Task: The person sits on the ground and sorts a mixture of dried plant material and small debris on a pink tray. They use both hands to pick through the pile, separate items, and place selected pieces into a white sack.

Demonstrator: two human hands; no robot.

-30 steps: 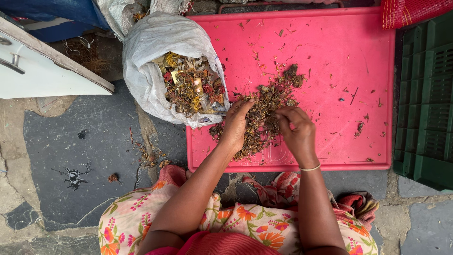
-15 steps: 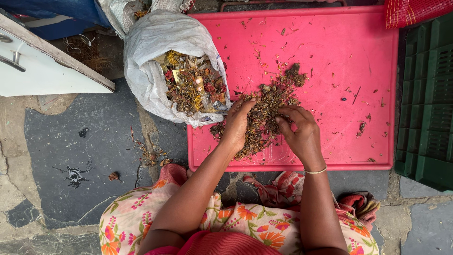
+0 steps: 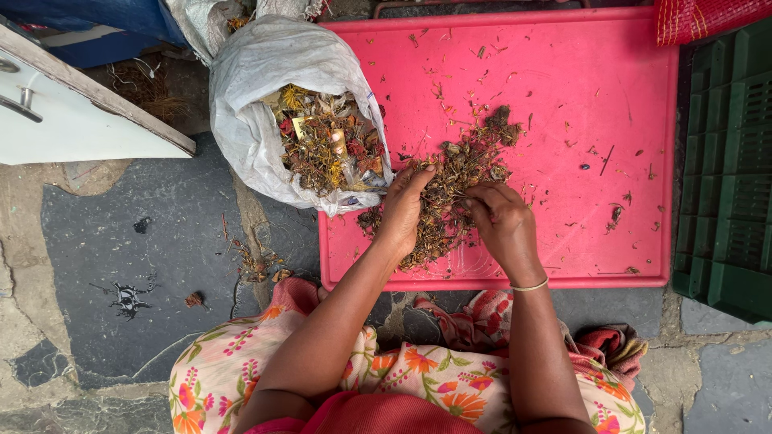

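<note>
My left hand [image 3: 402, 210] flat, fingers extended on dried flower pile [image 3: 458, 181], my right hand [image 3: 500, 219] fingers curled, pinching pile stems, pile on pink tray [image 3: 595, 96], beside open white sack [image 3: 265, 72].

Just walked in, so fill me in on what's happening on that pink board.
A person seated on the stone floor has both hands in a pile of dried flower scraps on a pink board. The left hand rests on the pile's near-left side, and the right hand pinches at bits in the middle. An open white sack of similar wilted flowers and scraps lies at the board's left edge. A green crate stands to the right.
</note>
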